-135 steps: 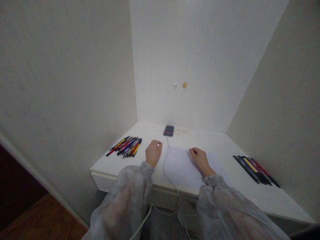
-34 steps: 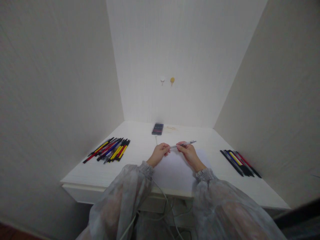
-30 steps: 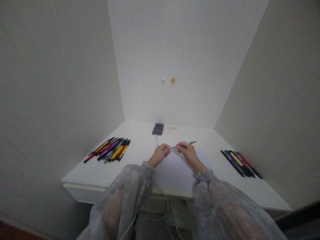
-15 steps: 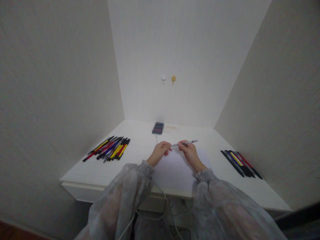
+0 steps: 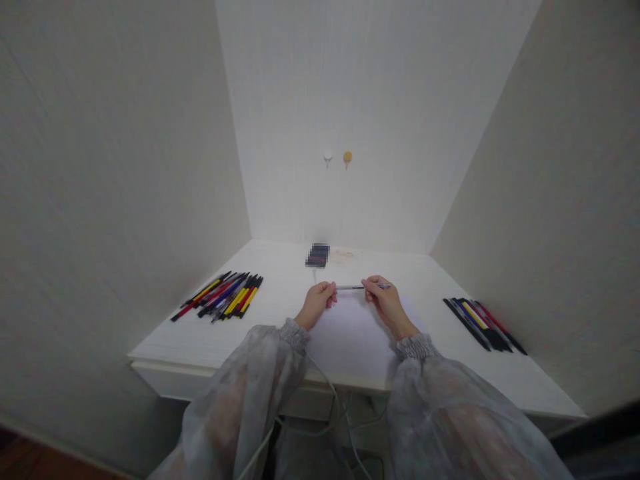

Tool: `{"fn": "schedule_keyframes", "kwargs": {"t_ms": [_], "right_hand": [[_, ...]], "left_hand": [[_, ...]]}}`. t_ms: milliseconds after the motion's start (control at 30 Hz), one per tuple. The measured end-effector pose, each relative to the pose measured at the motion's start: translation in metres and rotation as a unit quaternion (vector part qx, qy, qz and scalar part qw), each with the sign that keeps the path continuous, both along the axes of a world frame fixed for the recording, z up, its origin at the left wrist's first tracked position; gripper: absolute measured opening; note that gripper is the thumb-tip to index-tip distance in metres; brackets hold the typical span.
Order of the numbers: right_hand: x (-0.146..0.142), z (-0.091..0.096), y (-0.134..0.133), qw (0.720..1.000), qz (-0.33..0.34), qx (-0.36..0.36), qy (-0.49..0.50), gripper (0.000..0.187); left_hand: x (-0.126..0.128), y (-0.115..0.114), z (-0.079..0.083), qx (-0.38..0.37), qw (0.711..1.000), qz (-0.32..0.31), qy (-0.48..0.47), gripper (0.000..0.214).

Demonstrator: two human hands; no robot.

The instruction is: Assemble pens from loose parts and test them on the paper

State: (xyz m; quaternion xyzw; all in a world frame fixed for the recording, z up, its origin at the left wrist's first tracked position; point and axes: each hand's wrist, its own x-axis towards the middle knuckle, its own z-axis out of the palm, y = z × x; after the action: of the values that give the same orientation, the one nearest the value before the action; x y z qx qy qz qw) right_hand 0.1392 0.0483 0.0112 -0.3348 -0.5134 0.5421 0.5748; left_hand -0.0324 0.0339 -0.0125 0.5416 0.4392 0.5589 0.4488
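The person's two hands meet a slim pen [image 5: 350, 287], held roughly parallel to the desk's front edge and above the far part of the paper [image 5: 353, 340], which lies in the middle of the desk [image 5: 280, 267] near that edge. The left hand [image 5: 317, 303] pinches the pen's left end between thumb and fingers; the right hand [image 5: 384, 299] grips it further right, with a short end poking out past the fingers. Whether it is one piece or two parts drawn slightly apart cannot be told.

The pen looks light and stiff, probably smooth plastic that could slip or roll in a loose pinch. A fingertip hold near each end should steady it best; its thin, dark middle seems the likelier part to bend.

By the desk's left edge lies a loose pile [image 5: 225, 297] of pens; by the right edge, a neater row [image 5: 484, 327]. A dark item [image 5: 318, 256], pixelated, sits near the back edge.
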Motion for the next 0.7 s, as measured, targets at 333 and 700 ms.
{"fn": "schedule_keyframes", "kwargs": {"t_ms": [333,700], "right_hand": [[0.009,0.006,0.0,0.994,0.07,-0.081,-0.001,0.029],[0.016,0.0,0.007,0.992,-0.009,-0.033,-0.118,0.018]], "left_hand": [[-0.007,0.0,-0.003,-0.005,0.996,0.056,0.072,0.052],[-0.009,0.001,0.001,-0.03,0.992,0.102,0.065,0.046]]}}
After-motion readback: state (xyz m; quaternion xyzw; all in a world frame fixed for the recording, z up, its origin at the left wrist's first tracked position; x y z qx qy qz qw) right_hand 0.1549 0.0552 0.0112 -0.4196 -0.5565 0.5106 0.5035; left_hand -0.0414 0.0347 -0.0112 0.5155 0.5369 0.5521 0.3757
